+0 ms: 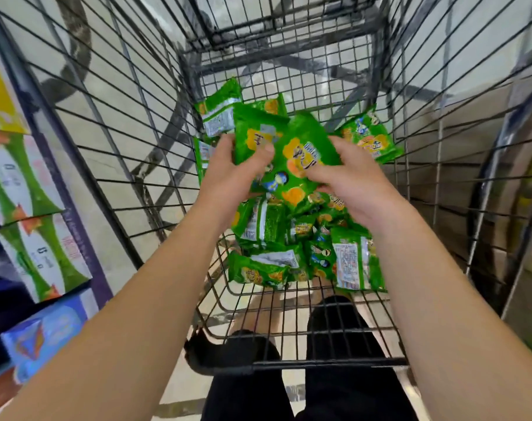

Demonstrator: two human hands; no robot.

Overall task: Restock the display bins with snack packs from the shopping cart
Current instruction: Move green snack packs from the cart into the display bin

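Reaching into the shopping cart (416,123), both hands grip green snack packs. The left hand (231,174) holds one pack (252,135), thumb curled over its front. The right hand (356,183) pinches a second pack (301,159) at its right edge, overlapping the first. Below and beyond both hands, loose packs (304,250) lie heaped on the cart floor; another pack (371,138) rests just past the right fingers.

A shop aisle: a wire shopping cart (289,71) holds many identical green snack packs (292,238), and left of the cart stand stacked retail cartons (31,208).
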